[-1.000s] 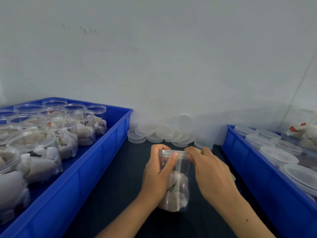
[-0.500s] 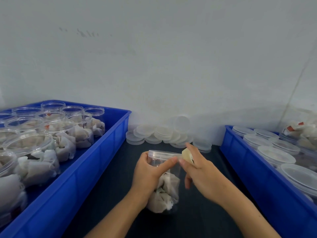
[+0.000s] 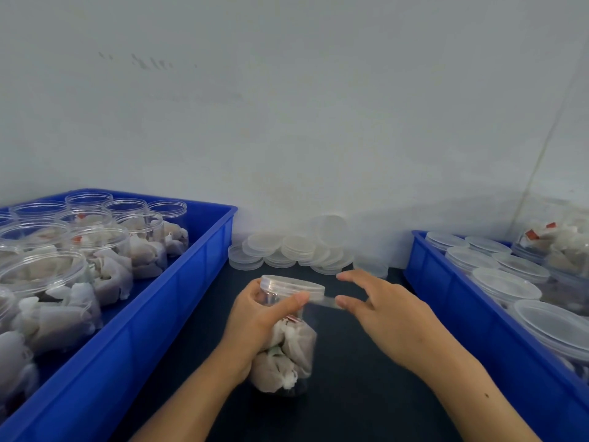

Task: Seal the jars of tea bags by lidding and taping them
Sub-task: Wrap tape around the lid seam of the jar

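Pale grey wall (image 3: 287, 122) backs a dark desk (image 3: 350, 393) with a blue bin at each side. At the centre the left hand (image 3: 255, 323) has its grip clamped on a clear jar (image 3: 287, 352), fingers wrapped round the upper body and the thumb pressed just under the rim. The jar stands on the desk, tilted slightly, filled with white tea bags (image 3: 287, 349), and a clear lid (image 3: 291, 286) is already on top of it. Just to its right, the right hand (image 3: 392, 311) pinches the free end of a strip of clear tape (image 3: 325, 302) between thumb and a finger, the index finger stretched out above; the strip runs taut from under the left thumb at the jar's neck across to that pinch. Behind the hands, against the wall, a heap of loose lids (image 3: 296, 248) lies on the desk, 1 of them leaning upright on the wall. The left bin (image 3: 153, 314) holds open jars (image 3: 95, 250) of tea bags with no lids on. The right bin (image 3: 462, 301) holds lidded jars (image 3: 506, 283), and at its far end tea bags with red tags show through clear plastic.
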The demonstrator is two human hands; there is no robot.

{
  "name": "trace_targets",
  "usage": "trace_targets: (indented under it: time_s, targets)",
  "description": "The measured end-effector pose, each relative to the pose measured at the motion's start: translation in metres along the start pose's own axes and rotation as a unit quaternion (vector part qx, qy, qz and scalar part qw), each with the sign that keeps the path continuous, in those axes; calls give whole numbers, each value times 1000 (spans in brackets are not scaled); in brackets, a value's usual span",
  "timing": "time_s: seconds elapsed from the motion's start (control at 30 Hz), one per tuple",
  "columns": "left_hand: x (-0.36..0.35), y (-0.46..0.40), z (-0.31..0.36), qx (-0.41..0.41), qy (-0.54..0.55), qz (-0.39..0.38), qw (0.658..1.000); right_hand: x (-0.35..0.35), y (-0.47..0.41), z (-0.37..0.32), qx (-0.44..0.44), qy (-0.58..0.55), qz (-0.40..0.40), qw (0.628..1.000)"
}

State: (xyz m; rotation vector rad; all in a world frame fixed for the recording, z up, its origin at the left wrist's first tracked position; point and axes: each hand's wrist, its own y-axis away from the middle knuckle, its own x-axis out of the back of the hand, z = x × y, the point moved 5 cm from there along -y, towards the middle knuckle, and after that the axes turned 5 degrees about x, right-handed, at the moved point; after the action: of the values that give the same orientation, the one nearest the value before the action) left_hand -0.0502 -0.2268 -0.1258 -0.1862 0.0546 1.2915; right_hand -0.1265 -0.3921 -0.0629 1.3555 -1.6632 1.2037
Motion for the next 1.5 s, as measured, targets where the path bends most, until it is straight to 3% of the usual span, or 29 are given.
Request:
trace_targets:
  time_s: [0.57, 0.67, 0.77, 0.83, 0.9, 0.97, 1.13, 1.27, 1.4, 1.5]
  targets:
    - [1, -2, -19, 107, 88, -70, 988, -13, -4, -15, 52, 79, 16, 995]
    - [-1, -1, -20, 116, 57, -94, 987, -13, -3, -14, 39, 71, 8, 997]
    - [0, -5, -14, 49, -27, -39, 998, -12, -3, -15, 32, 81, 5, 996]
    - [5, -4, -5, -37, -99, 48, 993, -11, -4, -18, 31, 92, 8, 995]
    - [12, 4, 7, -126, -190, 163, 960, -12, -3, -22, 32, 108, 11, 994]
    - [8, 15, 17, -188, -278, 223, 915, -13, -2, -26, 30, 127, 19, 991]
    - [-18, 17, 9, -74, -320, 125, 936, -15, 1, -27, 38, 160, 34, 986]
    - [-8, 8, -1, 36, -217, 91, 971, -20, 1, -30, 43, 131, 25, 990]
    - [-4, 6, -1, 50, -135, 78, 986, -18, 2, -30, 37, 71, 13, 997]
    - [-2, 7, -1, 43, -93, 74, 992, -14, 3, -21, -27, -29, -17, 999]
